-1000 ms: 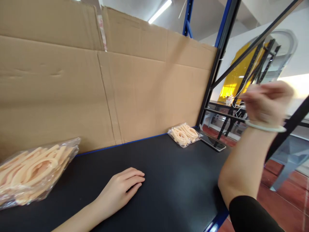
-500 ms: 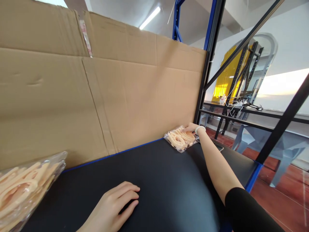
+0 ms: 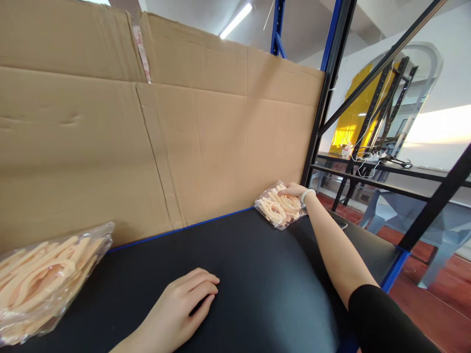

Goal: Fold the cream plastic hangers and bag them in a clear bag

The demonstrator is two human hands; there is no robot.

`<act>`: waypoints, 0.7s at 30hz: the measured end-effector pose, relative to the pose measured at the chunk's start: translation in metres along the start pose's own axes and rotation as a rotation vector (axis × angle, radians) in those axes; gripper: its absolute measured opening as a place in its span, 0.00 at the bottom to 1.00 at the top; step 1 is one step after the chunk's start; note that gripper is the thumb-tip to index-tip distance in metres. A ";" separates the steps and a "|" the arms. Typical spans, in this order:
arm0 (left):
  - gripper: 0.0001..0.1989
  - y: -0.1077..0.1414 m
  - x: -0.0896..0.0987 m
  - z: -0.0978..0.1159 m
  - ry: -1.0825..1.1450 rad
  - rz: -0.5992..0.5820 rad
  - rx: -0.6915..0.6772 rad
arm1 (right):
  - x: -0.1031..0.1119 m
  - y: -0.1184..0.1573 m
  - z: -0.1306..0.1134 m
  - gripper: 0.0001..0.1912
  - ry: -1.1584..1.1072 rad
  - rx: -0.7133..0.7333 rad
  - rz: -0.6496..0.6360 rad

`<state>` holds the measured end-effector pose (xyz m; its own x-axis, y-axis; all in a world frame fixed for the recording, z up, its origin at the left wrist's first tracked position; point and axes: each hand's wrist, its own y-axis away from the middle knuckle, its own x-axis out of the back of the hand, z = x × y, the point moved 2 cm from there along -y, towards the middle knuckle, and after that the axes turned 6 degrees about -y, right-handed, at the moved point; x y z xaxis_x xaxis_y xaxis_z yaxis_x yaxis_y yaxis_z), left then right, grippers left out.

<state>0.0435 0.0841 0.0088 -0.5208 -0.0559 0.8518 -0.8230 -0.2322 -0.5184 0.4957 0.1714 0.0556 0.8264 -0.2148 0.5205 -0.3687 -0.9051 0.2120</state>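
At the far right end of the black tabletop (image 3: 235, 260), my right hand (image 3: 293, 190) grips a clear plastic bag of peach-coloured pieces with oval loops (image 3: 276, 208). The thumb lies over the bag's front; the other fingers are mostly hidden behind it. The bag leans back slightly near the cardboard. My left hand (image 3: 184, 306) rests palm down on the tabletop at the front middle, fingers loosely stretched out, holding nothing. To its left, a larger-looking clear bag of similar peach pieces (image 3: 47, 279) lies partly cut off by the picture's edge.
A tall cardboard panel (image 3: 206, 147) closes off the back of the table. A black metal post (image 3: 321, 117) and diagonal bars stand at the right. Beyond them are a grey-blue plastic stool (image 3: 401, 211) and a shelf with white cables (image 3: 368, 159). A phone-like edge (image 3: 342, 224) shows behind my right forearm.
My right hand has closed more firmly on the far bag, whose face now tips up a little. My left hand has stayed on the tabletop. The view has shifted slightly left.
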 end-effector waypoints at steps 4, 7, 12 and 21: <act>0.08 -0.001 0.000 0.001 0.022 -0.003 0.014 | -0.010 0.006 -0.005 0.08 -0.136 0.048 -0.104; 0.08 -0.001 -0.001 0.000 0.032 -0.017 0.023 | -0.015 0.009 -0.006 0.06 -0.237 0.089 -0.182; 0.08 0.000 -0.002 -0.001 0.064 -0.029 0.046 | -0.021 0.012 -0.013 0.09 -0.371 0.166 -0.282; 0.11 -0.002 -0.004 -0.014 0.371 0.006 0.400 | -0.060 0.030 -0.052 0.17 -0.476 0.254 -0.517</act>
<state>0.0439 0.0982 0.0052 -0.6302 0.2714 0.7275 -0.7068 -0.5883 -0.3929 0.4133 0.1756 0.0737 0.9838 0.1778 -0.0206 0.1790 -0.9783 0.1046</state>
